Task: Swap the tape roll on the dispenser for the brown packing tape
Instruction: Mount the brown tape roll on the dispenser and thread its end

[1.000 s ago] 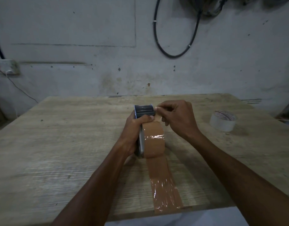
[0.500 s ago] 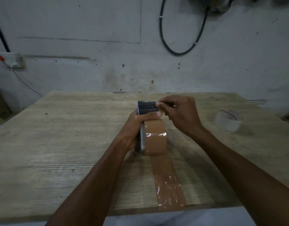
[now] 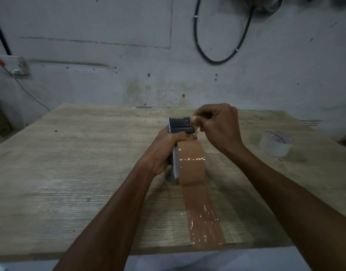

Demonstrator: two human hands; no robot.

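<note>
The brown packing tape roll (image 3: 190, 163) sits mounted on the dispenser (image 3: 179, 126) mid-table (image 3: 80, 173), a stuck strip (image 3: 203, 218) running to the near edge. The left hand (image 3: 164, 151) is wrapped around the dispenser; the right hand (image 3: 217, 126) pinches the tape's end at the dispenser head. A clear roll (image 3: 275, 142) lies well apart, right. Since earlier, the right hand has risen slightly

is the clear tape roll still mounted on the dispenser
No, the clear tape roll lies alone on the table off to the right, while the brown tape roll sits on the dispenser.
</note>
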